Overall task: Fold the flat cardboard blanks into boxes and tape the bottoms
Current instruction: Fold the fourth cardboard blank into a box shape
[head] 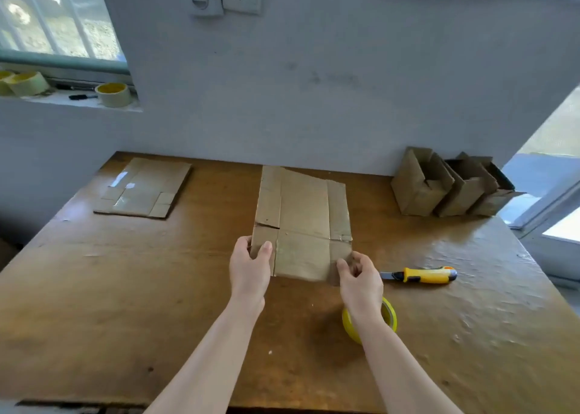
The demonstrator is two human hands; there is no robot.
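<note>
A flat cardboard blank [303, 215] lies in the middle of the wooden table [157, 288], its near edge lifted a little. My left hand [249, 267] grips its near left corner, thumb on top. My right hand [361, 280] pinches the near right corner flap. A yellow tape roll [389, 314] sits on the table under my right wrist, partly hidden by it. To the right of my right hand lies a yellow utility knife [422, 275].
A stack of flat blanks [144, 190] lies at the table's far left. Three folded boxes [452, 187] stand in a row at the far right by the wall. Tape rolls [113, 94] sit on the window sill.
</note>
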